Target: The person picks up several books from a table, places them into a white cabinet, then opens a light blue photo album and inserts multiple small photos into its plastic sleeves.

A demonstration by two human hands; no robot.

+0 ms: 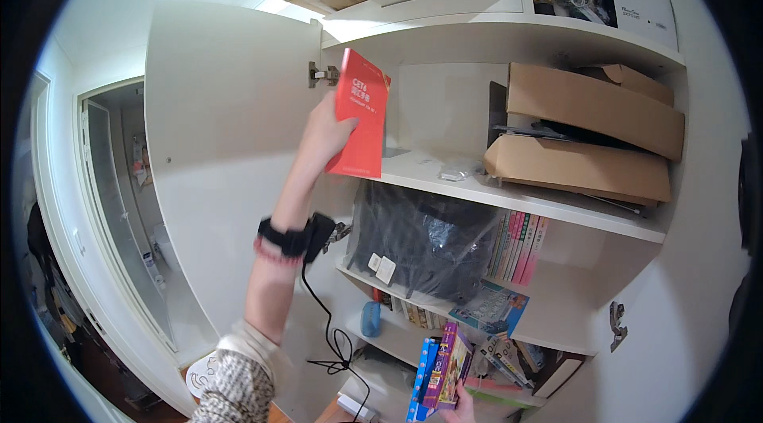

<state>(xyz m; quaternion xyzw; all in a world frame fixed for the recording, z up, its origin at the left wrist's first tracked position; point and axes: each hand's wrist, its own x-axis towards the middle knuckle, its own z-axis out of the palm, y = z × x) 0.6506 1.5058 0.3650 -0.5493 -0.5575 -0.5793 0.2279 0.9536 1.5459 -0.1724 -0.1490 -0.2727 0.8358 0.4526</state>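
Note:
My left hand grips a red paperback vocabulary book, held upright in front of the left end of a middle cabinet shelf. A black strap with a small device and a reddish bracelet are around that wrist. Low in the view, my right hand holds a small stack of books: a thick one with a purple spine and blue ones beside it. Most of the right hand is cut off by the bottom edge. Above this stack, a blue illustrated book lies flat on the shelf below.
Cardboard boxes are stacked on the middle shelf, near a small clear plastic packet. Below are a plastic-wrapped dark bag, upright pink-spined books and a blue case. An open cabinet door stands left; a black cable hangs beneath.

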